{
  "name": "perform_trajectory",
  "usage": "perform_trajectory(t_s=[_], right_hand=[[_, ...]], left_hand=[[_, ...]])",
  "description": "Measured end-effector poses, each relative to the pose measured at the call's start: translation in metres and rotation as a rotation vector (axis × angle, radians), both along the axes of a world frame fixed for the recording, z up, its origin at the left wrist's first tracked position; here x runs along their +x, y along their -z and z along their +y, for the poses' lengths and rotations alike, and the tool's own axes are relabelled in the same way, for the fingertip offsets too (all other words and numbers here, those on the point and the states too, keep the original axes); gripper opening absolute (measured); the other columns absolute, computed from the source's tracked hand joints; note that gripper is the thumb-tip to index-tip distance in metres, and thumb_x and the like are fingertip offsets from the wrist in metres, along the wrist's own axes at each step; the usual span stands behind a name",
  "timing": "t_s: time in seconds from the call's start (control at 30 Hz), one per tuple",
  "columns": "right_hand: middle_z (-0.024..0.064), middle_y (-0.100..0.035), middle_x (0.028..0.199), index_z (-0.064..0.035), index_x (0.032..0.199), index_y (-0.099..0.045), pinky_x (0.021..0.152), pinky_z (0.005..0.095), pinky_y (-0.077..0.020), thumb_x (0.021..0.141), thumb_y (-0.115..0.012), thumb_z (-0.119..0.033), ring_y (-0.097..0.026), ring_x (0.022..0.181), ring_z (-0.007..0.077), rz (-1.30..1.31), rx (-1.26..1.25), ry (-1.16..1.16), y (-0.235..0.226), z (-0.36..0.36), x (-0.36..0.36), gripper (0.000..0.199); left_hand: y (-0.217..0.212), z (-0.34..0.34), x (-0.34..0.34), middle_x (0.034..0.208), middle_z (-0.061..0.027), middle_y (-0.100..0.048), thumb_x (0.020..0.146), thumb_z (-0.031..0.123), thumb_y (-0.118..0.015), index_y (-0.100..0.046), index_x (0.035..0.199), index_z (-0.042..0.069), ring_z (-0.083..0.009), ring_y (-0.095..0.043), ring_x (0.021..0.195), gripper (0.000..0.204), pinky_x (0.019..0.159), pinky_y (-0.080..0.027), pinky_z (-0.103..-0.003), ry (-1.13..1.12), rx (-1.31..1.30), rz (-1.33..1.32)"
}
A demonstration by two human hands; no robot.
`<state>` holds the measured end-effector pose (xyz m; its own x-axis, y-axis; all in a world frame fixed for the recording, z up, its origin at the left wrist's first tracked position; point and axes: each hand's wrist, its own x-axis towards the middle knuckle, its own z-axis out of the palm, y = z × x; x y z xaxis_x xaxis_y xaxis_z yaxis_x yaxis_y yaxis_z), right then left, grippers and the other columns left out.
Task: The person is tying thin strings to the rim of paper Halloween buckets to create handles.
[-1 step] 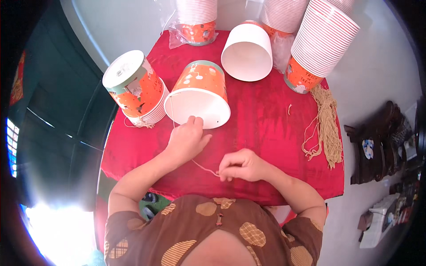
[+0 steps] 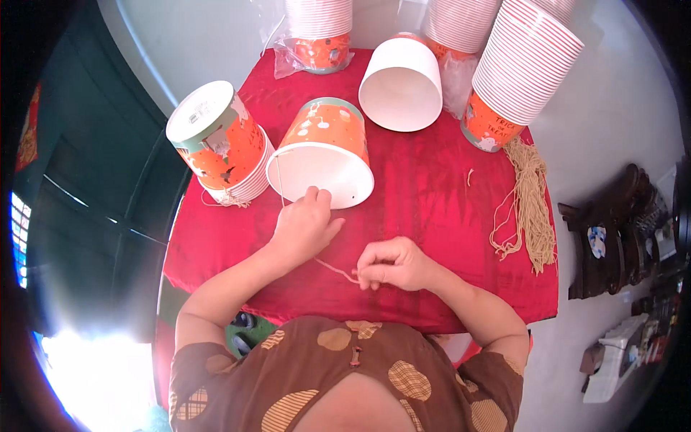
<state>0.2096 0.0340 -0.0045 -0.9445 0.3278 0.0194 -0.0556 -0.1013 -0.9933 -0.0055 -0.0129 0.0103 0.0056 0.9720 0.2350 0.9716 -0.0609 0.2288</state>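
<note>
An orange paper bucket point(image 2: 338, 129) with a green base band lies tipped on its side, its white opening toward me. A thin beige cord point(image 2: 281, 173) is threaded through a hole at the left of its rim and hangs across the opening. My left hand point(image 2: 304, 227) grips the lower rim with fingers curled over the edge; the cord runs behind this hand. My right hand point(image 2: 394, 264) is closed, pinching the cord's free end between thumb and fingers. Another small hole shows at the right inside the bucket.
At left stands an upside-down stack of buckets point(image 2: 223, 155) with cord at its rim. A loose bucket point(image 2: 399, 90) lies behind. A tall bucket stack point(image 2: 522, 72) and a cord bundle point(image 2: 529, 201) are at right. Plastic wrap point(image 2: 291, 57) surrounds a far stack. Red cloth point(image 2: 425, 194) covers the table.
My right hand has shifted very slightly away from me, with the cord end still in its fingers. The bucket and left hand look almost the same.
</note>
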Motion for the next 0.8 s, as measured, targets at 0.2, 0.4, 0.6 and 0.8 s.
perform_trajectory(t_s=[0.2,0.4,0.6,0.8], right_hand=[[0.0002,-0.063,0.069,-0.0027,0.087,-0.063,0.051,0.0194,-0.0426,0.093,-0.059,-0.011,-0.053,0.057,0.0043,0.022,-0.031,0.352,0.013,0.005,-0.006,0.011],[-0.0045,-0.056,0.071,-0.0011,0.086,-0.062,0.054,0.0191,-0.0376,0.093,-0.059,-0.008,-0.047,0.063,0.0016,0.038,0.109,0.593,0.025,0.009,-0.011,0.01],[-0.0062,-0.051,0.071,-0.0002,0.085,-0.057,0.054,0.0215,-0.0364,0.092,-0.058,-0.007,-0.043,0.064,0.0018,0.003,0.164,0.682,0.022,0.01,-0.015,0.01],[-0.0033,-0.052,0.069,0.0008,0.085,-0.057,0.053,0.0224,-0.0369,0.091,-0.058,-0.005,-0.043,0.061,0.0031,0.013,0.232,0.753,0.018,0.002,-0.016,0.009]], left_hand=[[0.025,0.016,0.001,0.083,-0.0156,-0.054,0.076,0.02,-0.07,-0.054,0.084,0.001,-0.0297,-0.061,0.067,0.026,0.056,-0.054,-0.039,0.135,0.236,0.1],[0.041,0.025,-0.007,0.083,-0.0124,-0.054,0.08,0.016,-0.067,-0.055,0.085,0.002,-0.0289,-0.062,0.073,0.019,0.058,-0.054,-0.039,0.109,0.187,0.176],[0.027,0.011,0.005,0.082,-0.0118,-0.058,0.078,0.002,-0.067,-0.057,0.086,0.002,-0.0292,-0.063,0.065,0.012,0.054,-0.052,-0.037,0.189,0.385,-0.117],[0.031,-0.001,0.013,0.085,-0.0127,-0.061,0.077,-0.003,-0.068,-0.06,0.092,0.001,-0.0298,-0.063,0.066,0.017,0.053,-0.051,-0.036,0.294,0.385,-0.297]])
